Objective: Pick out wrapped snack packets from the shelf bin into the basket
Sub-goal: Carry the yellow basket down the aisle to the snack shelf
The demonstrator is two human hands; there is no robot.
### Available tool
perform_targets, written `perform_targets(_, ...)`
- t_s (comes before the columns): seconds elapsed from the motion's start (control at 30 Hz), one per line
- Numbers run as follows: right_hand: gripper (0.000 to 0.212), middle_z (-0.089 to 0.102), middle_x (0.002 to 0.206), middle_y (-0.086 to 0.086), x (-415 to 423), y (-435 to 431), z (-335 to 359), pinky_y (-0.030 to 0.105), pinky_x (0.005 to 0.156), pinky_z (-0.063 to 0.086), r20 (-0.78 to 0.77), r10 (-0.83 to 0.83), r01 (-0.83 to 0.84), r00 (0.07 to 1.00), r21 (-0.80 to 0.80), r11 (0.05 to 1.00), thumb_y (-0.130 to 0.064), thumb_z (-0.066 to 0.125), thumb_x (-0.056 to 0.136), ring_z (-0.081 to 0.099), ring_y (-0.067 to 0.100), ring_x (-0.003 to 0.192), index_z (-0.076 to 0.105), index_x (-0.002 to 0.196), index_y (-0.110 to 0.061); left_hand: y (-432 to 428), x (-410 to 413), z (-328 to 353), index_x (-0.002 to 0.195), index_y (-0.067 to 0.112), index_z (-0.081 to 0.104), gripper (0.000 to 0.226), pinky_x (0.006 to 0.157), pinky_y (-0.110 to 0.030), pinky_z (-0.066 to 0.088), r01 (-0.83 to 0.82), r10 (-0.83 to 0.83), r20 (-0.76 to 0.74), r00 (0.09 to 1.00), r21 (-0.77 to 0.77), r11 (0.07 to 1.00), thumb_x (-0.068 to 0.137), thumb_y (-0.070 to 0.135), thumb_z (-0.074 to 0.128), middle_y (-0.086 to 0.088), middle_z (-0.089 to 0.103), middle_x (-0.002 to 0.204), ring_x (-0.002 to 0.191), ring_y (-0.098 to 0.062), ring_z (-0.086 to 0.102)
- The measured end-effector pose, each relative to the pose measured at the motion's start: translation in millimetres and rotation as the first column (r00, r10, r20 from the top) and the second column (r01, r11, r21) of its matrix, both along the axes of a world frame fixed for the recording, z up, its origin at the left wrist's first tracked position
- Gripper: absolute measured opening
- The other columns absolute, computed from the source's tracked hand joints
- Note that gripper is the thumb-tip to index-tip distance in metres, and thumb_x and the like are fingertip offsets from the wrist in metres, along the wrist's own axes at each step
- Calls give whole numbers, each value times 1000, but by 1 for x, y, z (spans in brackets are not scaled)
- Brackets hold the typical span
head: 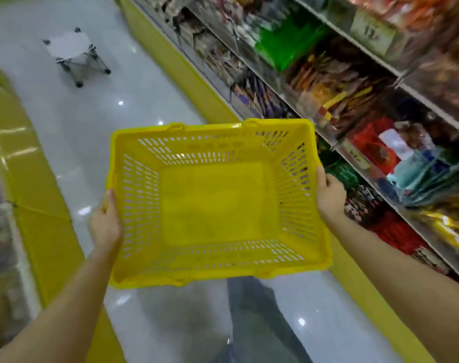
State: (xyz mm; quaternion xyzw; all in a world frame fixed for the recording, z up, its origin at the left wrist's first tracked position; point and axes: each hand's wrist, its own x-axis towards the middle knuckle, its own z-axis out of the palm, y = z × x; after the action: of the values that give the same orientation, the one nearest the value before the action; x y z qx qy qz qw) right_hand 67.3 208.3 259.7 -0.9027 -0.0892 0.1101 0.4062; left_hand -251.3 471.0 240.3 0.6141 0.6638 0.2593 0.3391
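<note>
Tiered metal shelves [354, 155] on the right carry blurred heaps of wrapped snack packets [333, 93], while the glossy grey floor [92, 121] bears a small folding stool [73, 53] well apart from them.

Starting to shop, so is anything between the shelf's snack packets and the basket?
Nothing visible blocks it: the basket is empty and open beside the snack packets. But the left hand and right hand both hold its rim.
</note>
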Motion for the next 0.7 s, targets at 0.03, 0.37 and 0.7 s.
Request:
perform_targets(0.03,49,39,58,9,8,25,4,33,59,20,0,31,-31,1000,4,1000,-39,37,99,39,26,63,35,60,-8,16,1,3,93,-14,57,61,79,-52,40,-12,12,12,1000,10,1000,99,42,34,-42,54,102,100,-51,52)
perform_targets(0.37,47,52,72,18,61,286,17,36,66,27,-5,275,-275,961,-40,961,-46,35,97,51,31,80,39,62,-14,173,-1,33,73,4,47,41,60,-31,18,-226,226,60,972,-8,974,101,31,34,-17,42,76,76,-21,32)
perform_targets(0.7,54,33,51,6,58,552,37,31,49,20,93,403,-398,910,-71,915,-46,36,97,34,19,50,29,53,-16,394,-15,42,105,-7,59,51,73,-34,29,-311,311,49,949,-17,950,101,36,31,-28,57,104,98,-33,52)
